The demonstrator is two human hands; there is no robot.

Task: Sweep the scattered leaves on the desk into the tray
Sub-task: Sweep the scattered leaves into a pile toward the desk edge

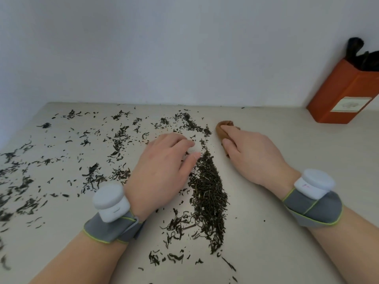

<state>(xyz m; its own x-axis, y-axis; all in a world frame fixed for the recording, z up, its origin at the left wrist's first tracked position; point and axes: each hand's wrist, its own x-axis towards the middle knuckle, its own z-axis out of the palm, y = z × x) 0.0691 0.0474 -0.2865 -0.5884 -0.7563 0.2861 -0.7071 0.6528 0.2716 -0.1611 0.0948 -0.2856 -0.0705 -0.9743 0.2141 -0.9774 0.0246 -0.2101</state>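
My left hand (164, 167) flat, loose, beside heaped dark dried tea leaves (209, 193) on pale desk (266, 232) — right hand (252, 158), opposite side, grasping small brown wooden tray (222, 130).

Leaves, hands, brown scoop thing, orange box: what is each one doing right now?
Leaves: dense ridge heaped between the hands, many more scattered across the desk to the left.
Left hand: palm down, fingers curled, at the ridge's left edge.
Right hand: resting on the tray.
Tray: brown, on the desk, mostly covered.
Orange box: upright, open-topped, dark brushes inside.
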